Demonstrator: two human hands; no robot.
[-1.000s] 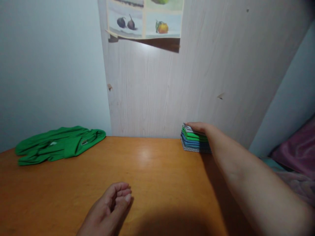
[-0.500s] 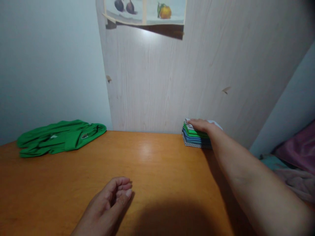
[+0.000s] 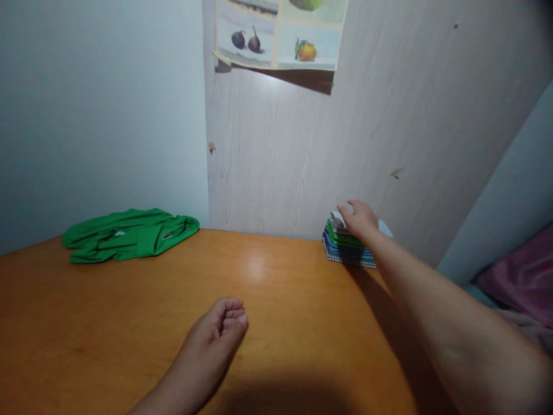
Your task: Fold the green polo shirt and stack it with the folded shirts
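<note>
A stack of folded cloths [image 3: 345, 251] in green, blue and patterned layers stands at the far right of the orange table [image 3: 280, 323], against the wooden panel. My right hand [image 3: 360, 219] reaches over it and pinches the top white cloth [image 3: 337, 219], whose edge is raised off the stack. On the near middle of the table rests my left hand [image 3: 220, 325], its fingers curled in with nothing in them. A crumpled green garment [image 3: 129, 235] lies at the far left.
A pale wooden panel [image 3: 302, 161] with a fruit poster [image 3: 280, 34] rises behind the table. A grey wall stands at the left. Pink bedding [image 3: 518, 276] lies off the table's right edge.
My right hand has lifted from flat on the stack and curled around the top white cloth, raising it. My left hand has hardly moved. The view has shifted slightly.
</note>
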